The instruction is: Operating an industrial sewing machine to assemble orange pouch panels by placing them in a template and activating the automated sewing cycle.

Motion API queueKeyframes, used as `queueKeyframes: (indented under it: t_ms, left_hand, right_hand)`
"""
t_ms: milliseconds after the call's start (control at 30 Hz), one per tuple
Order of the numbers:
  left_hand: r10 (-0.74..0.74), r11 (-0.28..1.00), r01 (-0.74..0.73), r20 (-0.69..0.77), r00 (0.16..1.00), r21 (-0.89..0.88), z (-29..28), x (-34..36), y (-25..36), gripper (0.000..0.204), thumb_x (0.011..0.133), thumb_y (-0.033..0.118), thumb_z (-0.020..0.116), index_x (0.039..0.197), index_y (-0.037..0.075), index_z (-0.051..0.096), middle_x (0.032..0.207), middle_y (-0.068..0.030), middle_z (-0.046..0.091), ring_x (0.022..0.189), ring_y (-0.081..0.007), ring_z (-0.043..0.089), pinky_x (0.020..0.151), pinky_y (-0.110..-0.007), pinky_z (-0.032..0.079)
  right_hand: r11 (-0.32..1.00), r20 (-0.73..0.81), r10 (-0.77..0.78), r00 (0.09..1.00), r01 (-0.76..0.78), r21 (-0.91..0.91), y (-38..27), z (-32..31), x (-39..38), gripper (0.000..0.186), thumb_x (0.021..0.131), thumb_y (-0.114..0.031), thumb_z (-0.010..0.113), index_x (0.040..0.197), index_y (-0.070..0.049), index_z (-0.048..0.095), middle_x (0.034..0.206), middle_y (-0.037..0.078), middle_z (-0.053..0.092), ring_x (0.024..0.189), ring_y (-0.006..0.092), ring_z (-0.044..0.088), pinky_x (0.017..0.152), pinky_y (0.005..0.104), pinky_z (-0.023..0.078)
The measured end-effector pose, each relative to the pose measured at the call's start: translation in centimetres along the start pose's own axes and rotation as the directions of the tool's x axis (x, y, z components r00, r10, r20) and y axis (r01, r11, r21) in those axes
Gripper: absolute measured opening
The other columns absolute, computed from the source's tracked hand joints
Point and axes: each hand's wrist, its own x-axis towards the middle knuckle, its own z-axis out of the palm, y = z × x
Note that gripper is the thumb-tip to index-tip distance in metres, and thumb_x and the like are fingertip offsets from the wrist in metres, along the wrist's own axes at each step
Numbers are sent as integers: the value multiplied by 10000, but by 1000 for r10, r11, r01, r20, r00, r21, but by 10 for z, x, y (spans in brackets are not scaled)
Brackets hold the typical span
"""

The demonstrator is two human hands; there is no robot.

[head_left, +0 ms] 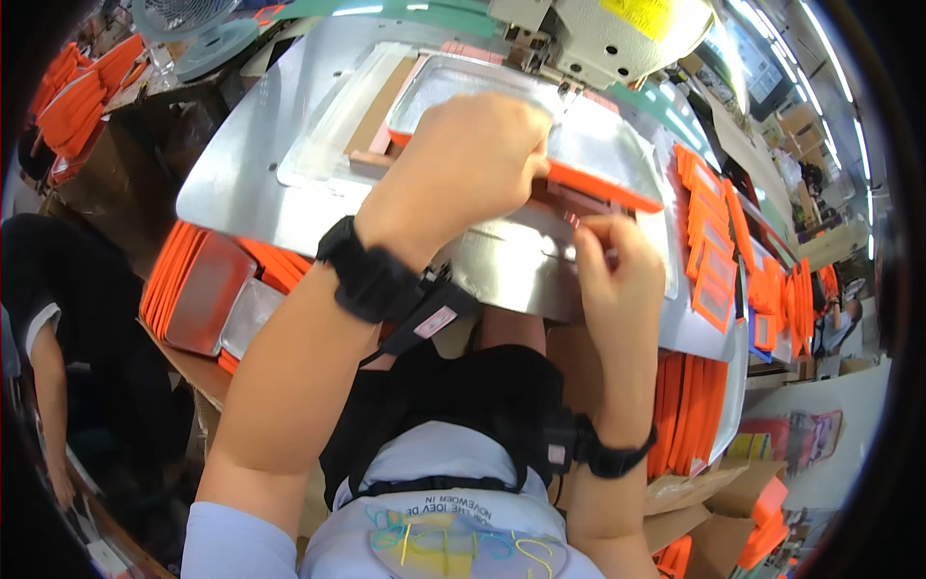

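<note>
The curled left hand (473,159) overlaps an orange-edged translucent panel (608,186) on the silvery metal bench (241,188); the right hand (620,261) is nearly pinched; both holds are unclear. Uneven tugging could skew the panel.

A person wears a pale blue short-sleeved shirt (439,446) with multicoloured lettering (434,548), black shorts (439,391), and black straps (359,270) around both wrists.

The head-worn fisheye looks down (from close above).
</note>
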Motion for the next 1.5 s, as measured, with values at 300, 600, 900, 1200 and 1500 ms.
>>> queueKeyframes:
  t_ms: [300, 600, 900, 1200, 1500]
  left_hand:
    - [12, 999, -15, 104, 995, 36, -4, -23, 1, 122, 847, 148, 644, 849, 26, 648, 837, -139, 643, 825, -356, 617, 798, -422, 460]
    - [-418, 862, 430, -103, 902, 267, -45, -27, -33, 233, 828, 163, 640, 975, -19, 641, 950, -213, 649, 892, -397, 612, 814, -452, 468]
    - [-480, 849, 511, -209, 852, 134, -66, -18, -57, 328, 851, 10, 521, 1157, -47, 622, 846, -206, 644, 733, -349, 642, 643, -401, 506]
    - [-709, 517, 325, -184, 680, -792, -68, 4, 28, 617, 916, 20, 587, 1469, 1, 312, 1087, -94, 636, 770, -89, 633, 570, -218, 516]
    - [-830, 308, 610, 107, 547, -730, -36, -5, 10, 255, 905, 59, 634, 1122, -62, 577, 868, -96, 687, 589, -130, 646, 465, -212, 486]
  right_hand:
    - [818, 212, 255, 943, -328, 473, 41, -108, -5, 306, 896, -27, 601, 1193, -34, 529, 934, 16, 569, 759, 42, 474, 627, 189, 380]
    - [983, 154, -131, 979, 149, -111, 70, -67, 68, 275, 900, -13, 578, 1166, 51, 552, 1023, 196, 624, 869, 345, 602, 753, 363, 491]
    - [902, 403, -263, 876, 372, -220, 67, -37, 89, 460, 865, -59, 637, 1302, 35, 527, 1379, 252, 518, 1265, 374, 524, 1097, 599, 347]
    - [945, 576, -193, 794, 309, -110, 74, -14, 102, 550, 907, -129, 634, 1406, 6, 448, 1484, 224, 424, 1327, 363, 461, 1134, 575, 313]
    - [897, 637, -330, 696, 442, -18, 46, 12, 107, 570, 903, -156, 626, 1434, -49, 447, 1543, 119, 387, 1432, 317, 349, 1079, 719, 249]
